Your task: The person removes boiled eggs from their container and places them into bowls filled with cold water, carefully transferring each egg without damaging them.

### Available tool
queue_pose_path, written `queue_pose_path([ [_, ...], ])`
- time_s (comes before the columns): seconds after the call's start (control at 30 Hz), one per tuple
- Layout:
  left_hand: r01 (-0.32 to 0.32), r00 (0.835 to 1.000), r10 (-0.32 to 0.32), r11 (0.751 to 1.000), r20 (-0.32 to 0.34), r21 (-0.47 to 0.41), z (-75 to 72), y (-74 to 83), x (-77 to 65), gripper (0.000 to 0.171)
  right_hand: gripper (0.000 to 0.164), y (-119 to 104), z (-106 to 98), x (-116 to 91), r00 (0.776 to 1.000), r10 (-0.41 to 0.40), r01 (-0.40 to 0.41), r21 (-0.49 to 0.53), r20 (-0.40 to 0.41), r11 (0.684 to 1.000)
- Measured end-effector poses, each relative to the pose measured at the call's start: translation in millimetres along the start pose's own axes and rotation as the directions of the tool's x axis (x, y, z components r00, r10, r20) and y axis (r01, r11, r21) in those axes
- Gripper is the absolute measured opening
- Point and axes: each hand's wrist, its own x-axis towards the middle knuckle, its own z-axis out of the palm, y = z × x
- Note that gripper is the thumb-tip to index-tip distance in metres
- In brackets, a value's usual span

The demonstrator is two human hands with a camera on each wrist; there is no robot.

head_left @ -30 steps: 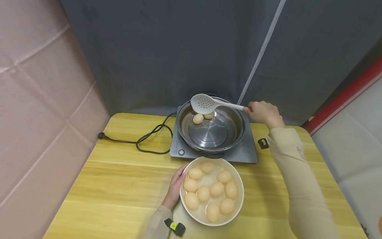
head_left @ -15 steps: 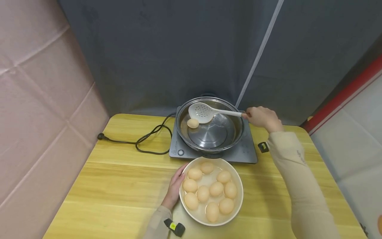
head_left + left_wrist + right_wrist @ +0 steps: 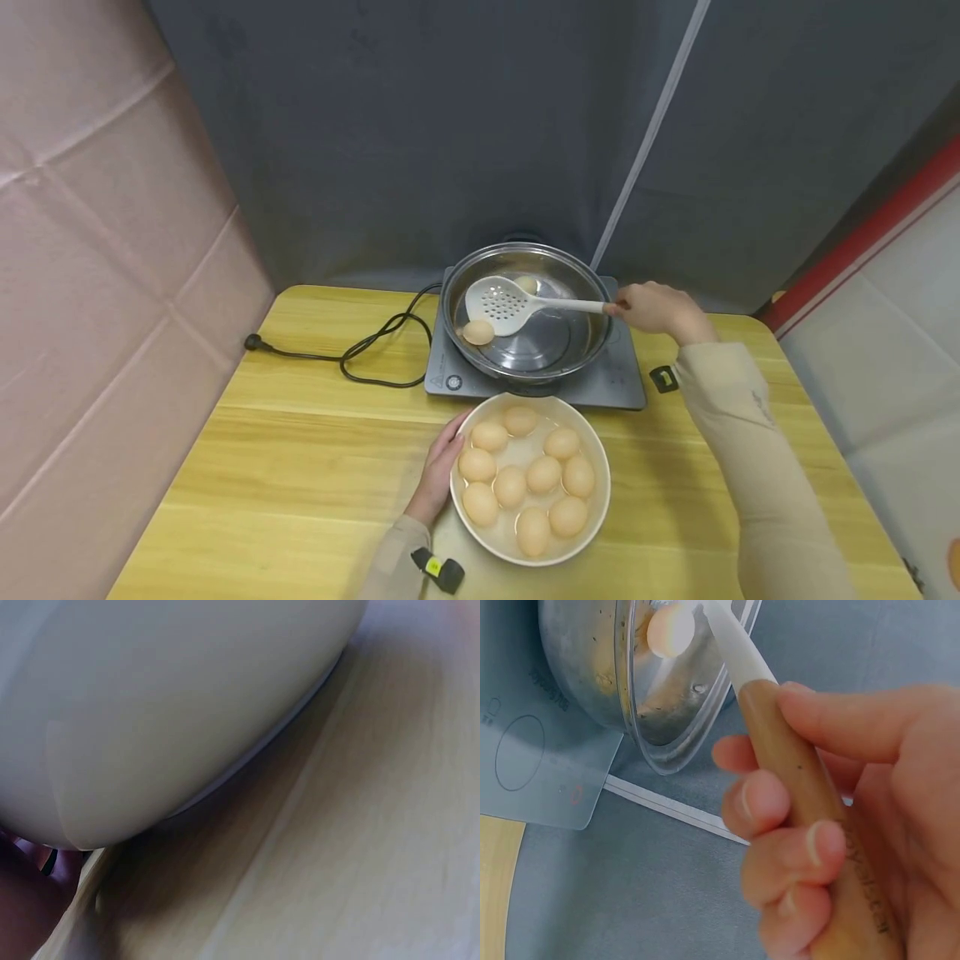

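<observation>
My right hand (image 3: 660, 310) grips the wooden handle of a white slotted spoon (image 3: 501, 305), fingers wrapped round it in the right wrist view. The spoon's perforated head is inside a steel pan (image 3: 558, 354). One egg (image 3: 478, 332) lies against the front left edge of that head; another egg (image 3: 527, 284) sits behind the spoon's neck. Along the left side of a white bowl (image 3: 604, 492) my left hand (image 3: 437, 471) holds on, thumb near the rim. Several brown eggs (image 3: 543, 474) lie in water in the bowl. The left wrist view shows mostly the bowl's outer wall.
The pan stands on a flat induction cooker (image 3: 626, 387), directly behind the bowl. Its black cord (image 3: 367, 342) runs left over the wooden table (image 3: 300, 483). A dark grey partition (image 3: 412, 142) rises behind, and a pink one (image 3: 112, 250) stands on the left.
The slotted spoon has come down and forward inside the pan, and the front egg has shifted toward the pan's front left with it. My left hand and the bowl have barely moved.
</observation>
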Motion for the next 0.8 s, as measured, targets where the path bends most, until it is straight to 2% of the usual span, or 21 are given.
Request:
queue_pose_path([
  [0.33, -0.007, 1.0, 0.007, 1.0, 0.009, 0.028, -1.7, 1.2, 0.3, 0.046, 0.033, -6, 5, -13, 0.999, -0.027, 0.026, 0.018, 0.036, 0.999],
  [0.53, -0.001, 1.0, 0.001, 1.0, 0.004, 0.019, -1.6, 1.8, -0.1, 0.046, 0.032, -4, 11, -18, 0.996, -0.05, 0.045, 0.071, 0.071, 0.996],
  [0.8, 0.0, 1.0, 0.0, 1.0, -0.009, 0.029, -2.4, 1.0, -0.7, 0.045, 0.034, -2, 19, -22, 0.997, -0.054, 0.05, 0.079, 0.046, 0.996],
])
